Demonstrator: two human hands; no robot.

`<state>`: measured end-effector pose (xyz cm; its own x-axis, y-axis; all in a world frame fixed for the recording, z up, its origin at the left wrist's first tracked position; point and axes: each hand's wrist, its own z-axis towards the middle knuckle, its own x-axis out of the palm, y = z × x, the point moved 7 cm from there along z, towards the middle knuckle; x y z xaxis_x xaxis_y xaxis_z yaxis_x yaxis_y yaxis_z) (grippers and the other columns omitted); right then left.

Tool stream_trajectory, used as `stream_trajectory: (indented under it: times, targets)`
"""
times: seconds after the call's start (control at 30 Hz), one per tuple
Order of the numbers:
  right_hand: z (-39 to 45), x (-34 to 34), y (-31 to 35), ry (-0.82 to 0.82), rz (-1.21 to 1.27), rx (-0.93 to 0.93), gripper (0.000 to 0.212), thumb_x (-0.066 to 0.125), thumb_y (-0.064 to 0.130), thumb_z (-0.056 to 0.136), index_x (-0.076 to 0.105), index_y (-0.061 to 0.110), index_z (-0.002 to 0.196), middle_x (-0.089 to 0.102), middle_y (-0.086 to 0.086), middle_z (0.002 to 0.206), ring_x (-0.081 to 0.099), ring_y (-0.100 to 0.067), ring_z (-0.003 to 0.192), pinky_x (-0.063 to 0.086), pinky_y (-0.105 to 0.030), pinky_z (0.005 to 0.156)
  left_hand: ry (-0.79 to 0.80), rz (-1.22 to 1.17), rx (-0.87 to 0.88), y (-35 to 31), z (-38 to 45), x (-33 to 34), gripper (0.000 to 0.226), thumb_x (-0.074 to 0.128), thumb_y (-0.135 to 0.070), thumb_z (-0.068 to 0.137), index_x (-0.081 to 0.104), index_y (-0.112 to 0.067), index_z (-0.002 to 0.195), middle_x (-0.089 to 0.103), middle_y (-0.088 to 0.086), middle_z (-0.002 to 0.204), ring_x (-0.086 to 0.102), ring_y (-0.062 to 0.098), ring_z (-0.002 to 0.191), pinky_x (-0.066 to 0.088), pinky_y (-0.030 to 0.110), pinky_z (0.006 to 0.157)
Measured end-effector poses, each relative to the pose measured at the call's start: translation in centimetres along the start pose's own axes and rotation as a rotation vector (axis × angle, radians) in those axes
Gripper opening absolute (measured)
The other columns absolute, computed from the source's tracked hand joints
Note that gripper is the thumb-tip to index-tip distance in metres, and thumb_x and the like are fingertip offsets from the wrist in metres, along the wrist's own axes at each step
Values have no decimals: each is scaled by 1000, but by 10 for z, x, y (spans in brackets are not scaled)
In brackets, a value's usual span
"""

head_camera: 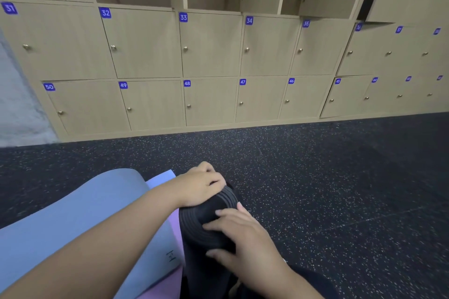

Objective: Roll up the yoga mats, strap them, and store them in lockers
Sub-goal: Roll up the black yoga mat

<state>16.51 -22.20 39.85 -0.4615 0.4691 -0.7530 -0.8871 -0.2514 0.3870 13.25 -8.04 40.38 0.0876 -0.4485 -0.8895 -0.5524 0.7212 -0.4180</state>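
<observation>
Looking down from your head, you see a black rolled yoga mat [209, 223] low in the centre of the frame, its spiral end turned up toward you. Your left hand [201, 185] reaches in from the lower left and lies over the far top edge of the roll, fingers curled down around it. Your right hand [243, 233] comes up from the bottom edge and rests on the near side of the spiral end, fingers spread and fairly straight, their tips pressing on the coils.

Just left of the roll, partly under your left forearm, lies a blue yoga mat [80, 209], loosely curved, with a small dark mark near its lower right corner. A lilac yoga mat [175, 228] shows from beneath it, touching the black roll's left side.

All of this sits on a dark speckled rubber floor [328, 189] that fills the middle and right of the frame.

Across the upper half runs a bank of light wooden lockers [211, 51] with small round knobs and blue number tags: 31 to 35 in one row, 50 down to 46 in the row below, further tags on the right too blurred to read. Several compartments along the top edge stand open, their doors swung outward.
</observation>
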Motion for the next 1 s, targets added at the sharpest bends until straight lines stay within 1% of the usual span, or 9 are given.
stream_trajectory:
  times: [0.17, 0.3, 0.43, 0.5, 0.6, 0.67, 0.8, 0.9, 1.0]
  targets:
    - [2, 5, 2, 68, 105, 13, 43, 62, 51, 74, 58, 38, 114, 65, 17, 111, 37, 9, 127, 11, -25, 114, -93, -178, -45, 21, -23, 1, 17, 60, -55, 85, 53, -49, 98, 46, -7, 108, 52, 4, 100, 37, 18, 84]
    - [1, -1, 7, 70, 132, -35, 32, 63, 47, 81, 65, 33, 110, 65, 18, 111, 38, 10, 128, 12, -21, 117, -40, -195, -87, 25, -29, 13, 37, 68, -51, 75, 47, -47, 106, 52, -4, 111, 58, 10, 99, 47, 33, 92]
    - [-3, -26, -7, -182, 158, 36, 22, 50, 36, 96, 68, 25, 102, 64, 16, 108, 53, 4, 114, 39, -17, 101, -120, -144, -105, 16, -32, 18, 35, 62, -30, 89, 48, -43, 119, 51, -7, 114, 56, 16, 106, 43, 36, 97]
    - [0, -32, -20, -254, 78, 142, 18, 52, 27, 94, 67, 23, 103, 58, 15, 112, 50, 2, 111, 34, -10, 99, -132, -130, -88, 8, -33, 20, 35, 59, -31, 91, 46, -47, 119, 50, -9, 114, 55, 16, 106, 43, 36, 96]
    - [7, -25, -42, -119, 128, 439, 23, 52, 19, 95, 63, 26, 114, 51, 16, 119, 45, 3, 113, 34, -13, 100, -150, -99, -84, 0, -33, 22, 33, 57, -33, 92, 44, -48, 119, 49, -10, 115, 55, 18, 107, 43, 36, 95]
    - [12, -21, -50, -17, 230, 588, 22, 52, 20, 96, 61, 30, 114, 58, 14, 108, 52, 4, 101, 41, -16, 91, -156, -94, -87, -3, -33, 22, 33, 56, -34, 93, 44, -48, 120, 49, -10, 114, 55, 18, 107, 43, 36, 95]
    - [28, -20, -58, 58, 299, 676, 8, 57, 22, 94, 60, 30, 95, 53, 9, 71, 47, -2, 64, 38, -14, 61, -164, -84, -103, -1, -33, 19, 32, 55, -34, 93, 43, -48, 120, 48, -11, 112, 55, 17, 106, 43, 35, 93]
    - [31, -17, -64, 111, 451, 760, 1, 62, 21, 92, 62, 21, 91, 53, 8, 66, 47, -5, 59, 41, -19, 59, -149, -98, -118, 2, -35, 18, 33, 55, -34, 93, 43, -49, 120, 48, -12, 114, 54, 16, 107, 43, 36, 95]
    - [32, -13, -63, 185, 582, 813, 19, 63, 20, 92, 64, 17, 73, 58, 6, 60, 47, -7, 54, 40, -19, 52, -120, -120, -121, 6, -37, 18, 33, 55, -34, 93, 44, -51, 119, 49, -13, 113, 55, 14, 104, 44, 38, 95]
